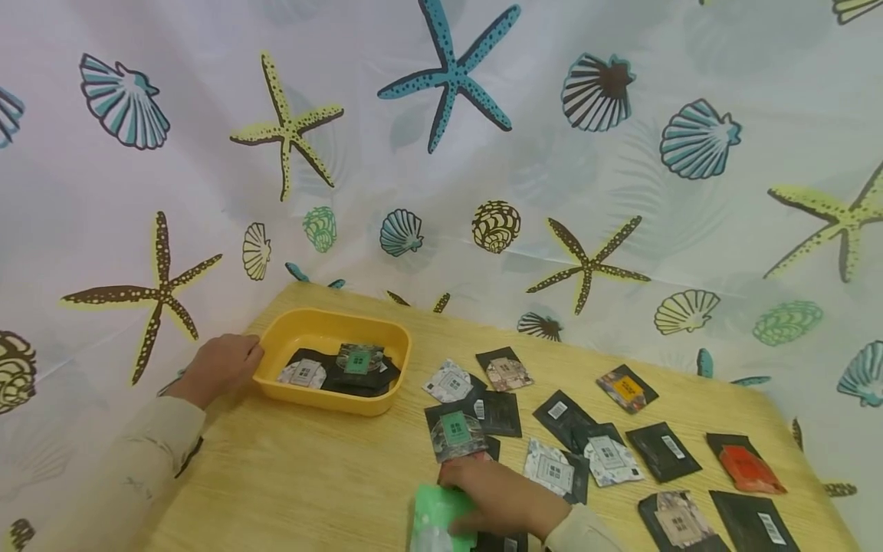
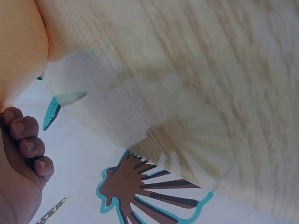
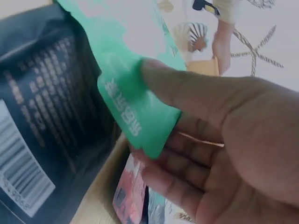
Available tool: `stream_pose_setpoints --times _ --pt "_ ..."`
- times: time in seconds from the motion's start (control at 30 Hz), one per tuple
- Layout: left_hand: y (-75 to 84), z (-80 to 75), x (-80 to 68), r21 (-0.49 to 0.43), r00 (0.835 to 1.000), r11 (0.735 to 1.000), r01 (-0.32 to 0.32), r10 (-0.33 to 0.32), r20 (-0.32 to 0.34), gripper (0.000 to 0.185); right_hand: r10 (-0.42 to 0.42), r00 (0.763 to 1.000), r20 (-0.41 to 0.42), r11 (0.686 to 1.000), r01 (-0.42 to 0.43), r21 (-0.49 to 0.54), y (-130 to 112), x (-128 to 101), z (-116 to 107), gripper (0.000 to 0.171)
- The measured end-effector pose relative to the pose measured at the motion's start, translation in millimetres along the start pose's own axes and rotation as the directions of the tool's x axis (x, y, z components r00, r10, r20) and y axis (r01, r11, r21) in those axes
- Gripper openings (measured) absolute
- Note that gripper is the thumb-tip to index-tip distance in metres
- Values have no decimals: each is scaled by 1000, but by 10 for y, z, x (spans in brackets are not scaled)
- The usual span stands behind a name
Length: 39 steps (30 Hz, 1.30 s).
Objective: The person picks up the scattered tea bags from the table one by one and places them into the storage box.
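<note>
A yellow tray (image 1: 272, 349) stands at the table's back left with a few sachets (image 1: 359, 360) in it. My left hand (image 1: 237, 356) grips the tray's left rim, and its curled fingers (image 2: 28, 144) show beside the tray's wall (image 2: 18, 46) in the left wrist view. Near the front edge, my right hand (image 1: 469, 502) pinches a green packet (image 1: 438, 517) between thumb and fingers. In the right wrist view the green packet (image 3: 135, 107) is lifted over a black sachet (image 3: 37, 116) with a barcode.
Several black and patterned sachets (image 1: 607, 452) lie scattered over the right half of the wooden table (image 1: 297, 483). A red one (image 1: 748, 468) lies far right. A shell-and-starfish curtain (image 1: 448, 115) hangs close behind and to the left.
</note>
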<state>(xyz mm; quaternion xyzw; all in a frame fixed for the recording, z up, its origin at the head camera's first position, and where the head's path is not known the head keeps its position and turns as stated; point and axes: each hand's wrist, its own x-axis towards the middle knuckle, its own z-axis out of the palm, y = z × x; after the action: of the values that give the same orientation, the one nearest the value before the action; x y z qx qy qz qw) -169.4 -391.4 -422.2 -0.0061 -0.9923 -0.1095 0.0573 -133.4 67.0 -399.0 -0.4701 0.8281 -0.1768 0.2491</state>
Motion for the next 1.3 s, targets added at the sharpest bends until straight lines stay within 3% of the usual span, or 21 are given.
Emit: stream_pose_setpoints --times 0.1,0.23,0.33,0.43,0.57,0.73,0.83,0.93,1.17,1.3 --pt "-9 3 2 -2 1000 1000 -2 2 2 34 -73 997 -8 969 73 236 138 -11 -55 15" --pt "-5 -3 0 4 1000 1000 -6 6 3 34 -109 993 -50 876 120 467 324 -7 -109 20" --pt "-1 -12 6 12 1000 1000 -5 5 6 34 -50 993 -107 834 100 543 402 16 -183 23" --pt "2 -18 18 9 1000 1000 1 -1 16 34 74 986 -152 778 39 627 423 63 -289 27" --pt "2 -14 26 4 1000 1000 4 -4 23 34 246 948 -203 684 -21 729 375 190 -447 33" --pt "-6 -6 23 12 1000 1000 5 -5 16 34 399 879 -262 569 -13 823 197 533 -598 33" --pt "-15 7 22 6 1000 1000 7 -7 18 34 446 858 -255 494 2 870 75 804 -625 28" --pt "-36 33 17 1 999 1000 17 -17 27 34 451 861 -233 453 4 892 -28 1078 -602 23" --pt "-32 57 12 -11 1000 1000 26 -26 16 33 481 853 -202 409 -15 912 -179 1516 -507 30" --pt "-15 28 23 -19 999 999 33 -33 21 33 452 877 -166 359 -9 933 -198 1656 -493 36"
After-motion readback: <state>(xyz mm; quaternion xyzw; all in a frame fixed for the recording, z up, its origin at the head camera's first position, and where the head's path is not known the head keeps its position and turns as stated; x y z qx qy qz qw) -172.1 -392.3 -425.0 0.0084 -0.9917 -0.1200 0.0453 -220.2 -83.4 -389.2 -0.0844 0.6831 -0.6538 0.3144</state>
